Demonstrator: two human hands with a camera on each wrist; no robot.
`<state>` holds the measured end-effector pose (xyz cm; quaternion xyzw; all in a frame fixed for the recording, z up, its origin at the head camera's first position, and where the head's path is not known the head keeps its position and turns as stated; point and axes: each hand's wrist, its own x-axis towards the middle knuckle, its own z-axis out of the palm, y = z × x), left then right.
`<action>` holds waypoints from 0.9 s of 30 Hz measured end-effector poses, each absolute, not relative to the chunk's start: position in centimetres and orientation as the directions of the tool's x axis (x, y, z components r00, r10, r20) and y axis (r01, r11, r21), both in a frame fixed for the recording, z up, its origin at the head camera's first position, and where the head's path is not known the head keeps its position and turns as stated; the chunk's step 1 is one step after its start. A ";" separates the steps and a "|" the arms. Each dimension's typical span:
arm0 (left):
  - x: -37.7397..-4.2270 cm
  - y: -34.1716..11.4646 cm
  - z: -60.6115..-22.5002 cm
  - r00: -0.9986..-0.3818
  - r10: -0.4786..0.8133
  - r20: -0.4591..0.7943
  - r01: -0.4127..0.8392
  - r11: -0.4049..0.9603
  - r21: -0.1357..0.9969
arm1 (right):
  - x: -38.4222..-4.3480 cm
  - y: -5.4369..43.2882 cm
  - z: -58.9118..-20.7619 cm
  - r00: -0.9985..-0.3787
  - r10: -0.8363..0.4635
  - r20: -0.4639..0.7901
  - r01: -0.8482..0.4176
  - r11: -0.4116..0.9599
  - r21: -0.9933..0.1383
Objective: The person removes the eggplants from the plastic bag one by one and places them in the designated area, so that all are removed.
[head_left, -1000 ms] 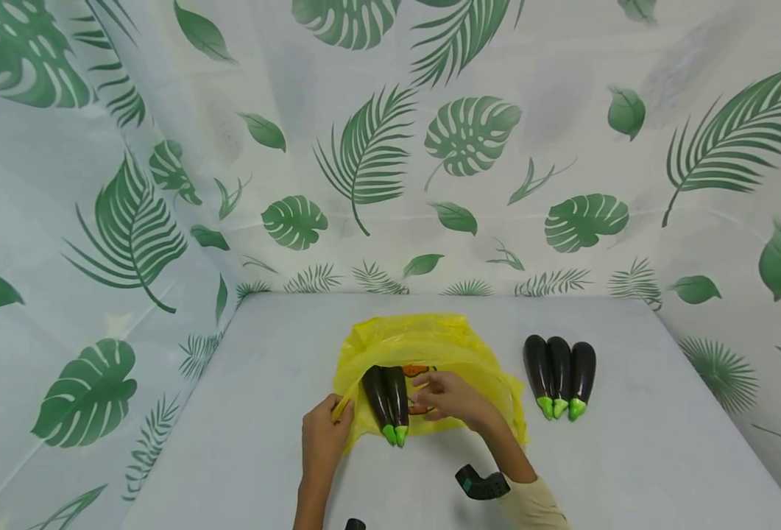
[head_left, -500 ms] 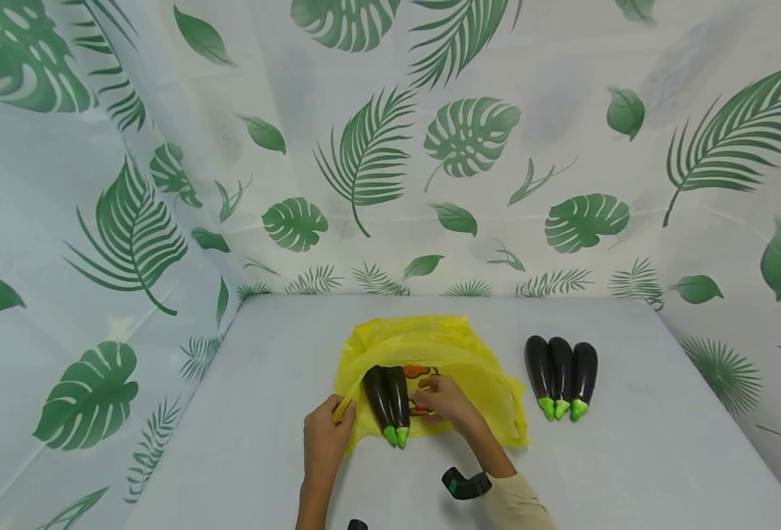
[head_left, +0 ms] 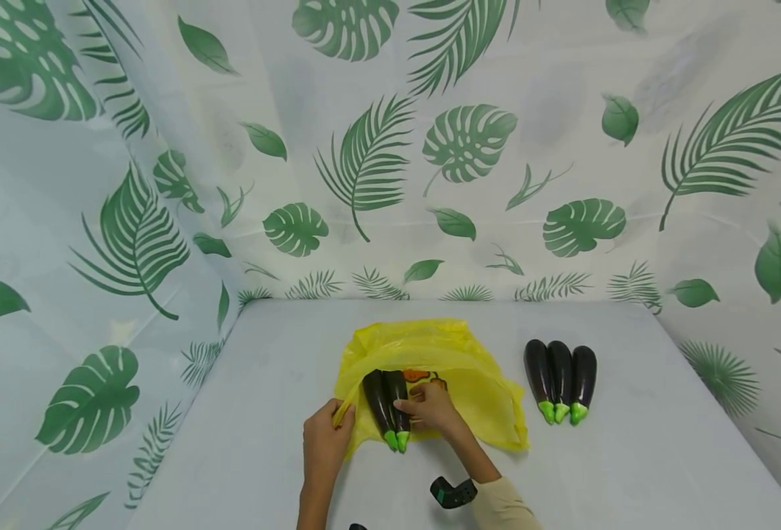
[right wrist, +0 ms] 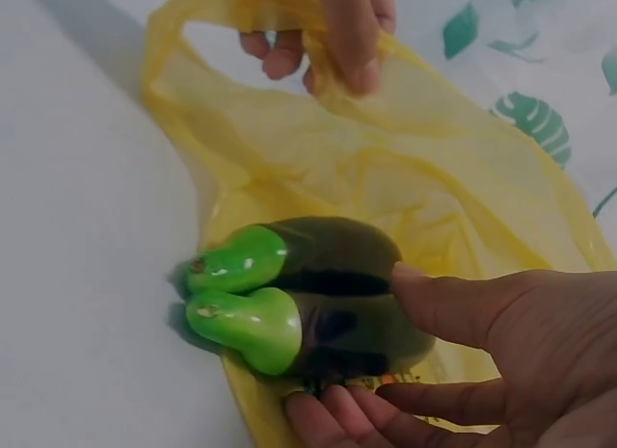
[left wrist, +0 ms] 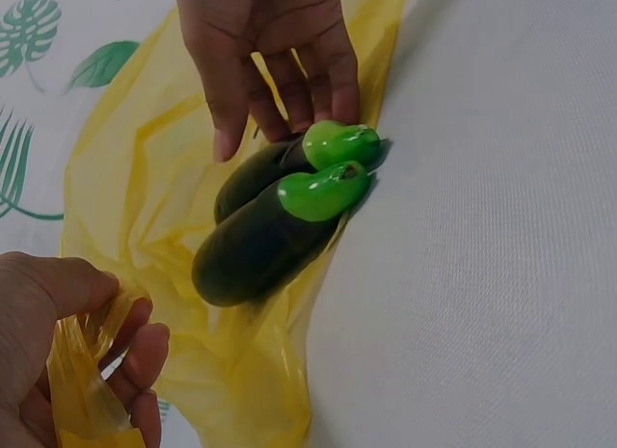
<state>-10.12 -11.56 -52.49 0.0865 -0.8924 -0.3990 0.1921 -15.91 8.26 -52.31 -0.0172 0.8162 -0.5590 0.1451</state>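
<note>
Two dark purple eggplants with green stem ends lie side by side at the mouth of a yellow plastic bag (head_left: 483,405), stems toward me: the left eggplant (head_left: 378,412) and the right eggplant (head_left: 400,425). My left hand (head_left: 326,445) pinches the bag's left edge near its handle, thumb over curled fingers in the left wrist view. My right hand (head_left: 433,408) is at the right eggplant, its thumb over the top and its loosely extended fingers (right wrist: 337,414) along the side. Whether those fingers press on it cannot be told. The eggplants' far ends are partly inside the bag.
Several items lie on the white table (head_left: 251,397); to the bag's right is a row of three more eggplants (head_left: 560,379). A leaf-patterned sheet (head_left: 469,206) walls off the back and sides. A black strap device (head_left: 453,493) sits at my right wrist.
My right hand has moved left from over the bag's print to the right eggplant, its thumb now over it. My left hand keeps its hold on the bag edge.
</note>
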 end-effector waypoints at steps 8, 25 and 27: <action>-9.9 -11.6 -52.5 -0.911 -0.311 0.269 -0.003 0.658 0.753 | -15.9 7.3 -52.8 -0.977 -0.145 -0.158 0.074 0.462 -0.884; -10.1 -11.7 -52.4 -0.913 -0.313 0.260 -0.013 0.661 0.750 | -15.8 7.5 -52.6 -0.971 -0.114 -0.211 0.149 0.404 -0.903; -10.1 -11.7 -52.4 -0.916 -0.314 0.249 -0.022 0.661 0.750 | -15.8 7.6 -52.7 -0.972 -0.104 -0.212 0.154 0.404 -0.902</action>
